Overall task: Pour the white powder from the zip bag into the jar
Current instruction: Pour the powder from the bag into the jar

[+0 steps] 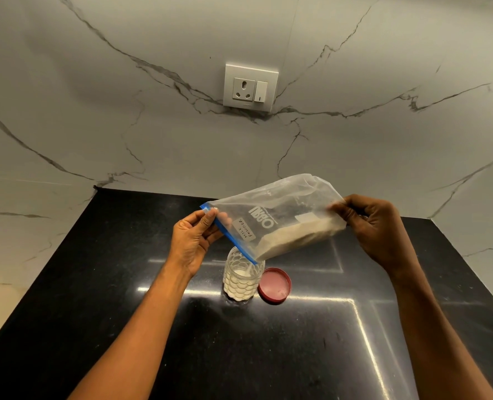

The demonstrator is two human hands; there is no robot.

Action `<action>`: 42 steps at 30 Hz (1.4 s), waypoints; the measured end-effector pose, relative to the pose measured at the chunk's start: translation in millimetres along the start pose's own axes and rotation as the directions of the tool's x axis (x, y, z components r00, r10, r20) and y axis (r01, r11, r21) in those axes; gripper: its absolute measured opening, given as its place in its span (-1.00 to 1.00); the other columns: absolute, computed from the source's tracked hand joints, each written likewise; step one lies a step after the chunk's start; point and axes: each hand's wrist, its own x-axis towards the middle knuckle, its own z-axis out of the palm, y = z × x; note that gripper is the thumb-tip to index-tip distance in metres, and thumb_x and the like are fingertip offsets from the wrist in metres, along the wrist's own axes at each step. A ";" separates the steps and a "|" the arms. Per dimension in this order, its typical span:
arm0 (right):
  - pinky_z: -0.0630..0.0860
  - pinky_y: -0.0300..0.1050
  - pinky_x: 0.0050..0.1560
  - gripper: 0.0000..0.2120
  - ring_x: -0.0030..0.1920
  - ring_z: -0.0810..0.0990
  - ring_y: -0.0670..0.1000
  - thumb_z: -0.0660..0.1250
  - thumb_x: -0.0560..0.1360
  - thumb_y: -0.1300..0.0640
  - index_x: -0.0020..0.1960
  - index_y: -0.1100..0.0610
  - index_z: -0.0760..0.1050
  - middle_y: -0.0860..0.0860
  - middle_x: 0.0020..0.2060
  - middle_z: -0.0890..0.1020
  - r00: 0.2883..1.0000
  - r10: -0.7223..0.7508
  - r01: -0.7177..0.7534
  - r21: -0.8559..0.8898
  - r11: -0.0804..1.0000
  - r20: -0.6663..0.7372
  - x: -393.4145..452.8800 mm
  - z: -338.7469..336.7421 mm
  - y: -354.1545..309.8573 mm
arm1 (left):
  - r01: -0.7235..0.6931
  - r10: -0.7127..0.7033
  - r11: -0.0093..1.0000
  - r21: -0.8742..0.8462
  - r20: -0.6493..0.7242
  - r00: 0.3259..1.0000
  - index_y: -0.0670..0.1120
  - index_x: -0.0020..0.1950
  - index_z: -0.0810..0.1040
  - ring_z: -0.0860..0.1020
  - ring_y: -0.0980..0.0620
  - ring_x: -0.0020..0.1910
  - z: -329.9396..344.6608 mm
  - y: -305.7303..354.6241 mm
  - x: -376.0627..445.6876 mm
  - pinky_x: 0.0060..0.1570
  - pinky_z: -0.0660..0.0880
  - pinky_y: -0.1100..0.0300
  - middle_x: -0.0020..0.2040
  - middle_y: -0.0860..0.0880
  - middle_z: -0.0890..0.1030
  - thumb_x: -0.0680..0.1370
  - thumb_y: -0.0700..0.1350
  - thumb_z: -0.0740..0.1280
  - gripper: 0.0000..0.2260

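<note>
White powder [294,236] in transfer. The powder lies banked along the lower edge of the zip bag [271,220], which is held tilted in the air, its blue zip mouth lowest and directly above the open jar [244,277]. A thin stream appears to fall from the mouth's lower corner into the jar, which already holds some powder and stands upright on the black countertop [95,284].

Step in hand, as judged: the pour itself, partly done, since most of the powder remains in the bag. The next move probably calls for raising the closed end further, so the bank slides toward the mouth, while the mouth's corner is kept over the jar opening; too steep a tilt may send powder past the rim.

The left hand [192,241] pinches the upper end of the zip strip, thumb on the near face and fingers behind the film. The right hand [375,226] grips the raised bottom end, fingers curled round gathered plastic. The powder lies between the two hands, nearer the right fingers.

A red lid [274,284] lies just beside the jar, to its right. A wall socket [250,87] sits on the marble backsplash.
</note>
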 end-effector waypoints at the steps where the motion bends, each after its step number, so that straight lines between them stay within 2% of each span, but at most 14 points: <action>1: 0.49 -0.39 -0.24 -0.85 -0.21 0.63 -0.13 0.33 0.54 0.15 -0.01 0.17 0.65 -0.07 -0.22 0.68 1.000 -0.009 0.009 -0.005 1.000 -0.004 -0.4 0.1 -1.8 | -0.003 0.003 1.000 0.000 -0.002 1.000 -0.15 0.07 0.62 0.69 -0.09 0.03 -0.3 0.1 -0.2 -0.06 0.68 0.06 0.02 -0.11 0.71 0.45 -0.15 0.37 -0.79; 9: 0.54 -0.41 -0.22 -0.82 -0.16 0.65 -0.13 0.34 0.52 0.12 -0.02 0.19 0.66 0.01 -0.18 0.69 1.000 -0.021 0.021 -0.038 0.999 -0.006 3.3 0.2 -11.3 | -0.014 0.014 1.000 -0.012 -0.012 1.000 -0.14 0.06 0.63 0.69 -0.09 0.06 -0.4 3.3 1.9 -0.02 0.67 0.04 0.02 -0.11 0.70 0.45 -0.15 0.38 -0.80; 16: 0.59 -0.32 -0.22 -0.87 -0.19 0.67 -0.10 0.35 0.52 0.15 -0.03 0.15 0.66 -0.04 -0.17 0.69 1.000 -0.007 0.006 -0.037 0.999 -0.028 5.2 1.9 -14.2 | -0.023 0.023 0.999 -0.023 -0.004 1.000 -0.13 0.06 0.63 0.68 -0.08 0.06 0.0 6.1 -0.3 -0.02 0.67 0.04 0.02 -0.10 0.71 0.45 -0.14 0.38 -0.80; 21: 0.56 -0.37 -0.25 -0.86 -0.19 0.67 -0.10 0.35 0.53 0.15 -0.03 0.18 0.66 -0.03 -0.19 0.69 0.999 0.001 -0.002 -0.022 1.000 -0.036 3.9 2.3 -15.2 | -0.026 0.026 1.000 -0.016 -0.003 1.000 -0.14 0.07 0.62 0.68 -0.09 0.06 -1.1 6.1 -1.7 -0.01 0.67 0.03 0.03 -0.10 0.70 0.46 -0.14 0.37 -0.79; 36: 0.60 -0.27 -0.27 -0.83 -0.21 0.67 -0.09 0.35 0.52 0.13 -0.05 0.22 0.64 0.00 -0.20 0.69 0.997 0.017 -0.016 0.011 1.000 -0.076 -0.2 -1.1 -14.1 | -0.010 0.011 0.999 -0.036 0.024 1.000 -0.14 0.03 0.63 0.69 -0.07 0.03 3.8 4.3 -0.2 -0.07 0.67 0.08 0.00 -0.10 0.71 0.45 -0.16 0.37 -0.82; 42: 0.56 -0.37 -0.26 -0.84 -0.18 0.65 -0.12 0.36 0.50 0.14 -0.03 0.22 0.63 -0.01 -0.18 0.67 0.992 0.017 -0.010 0.057 0.998 -0.121 -4.9 7.3 -12.6 | -0.008 0.009 0.999 -0.040 0.011 1.000 -0.14 0.04 0.63 0.68 -0.10 0.06 0.2 3.0 0.9 -0.03 0.67 0.04 0.04 -0.13 0.70 0.46 -0.16 0.37 -0.82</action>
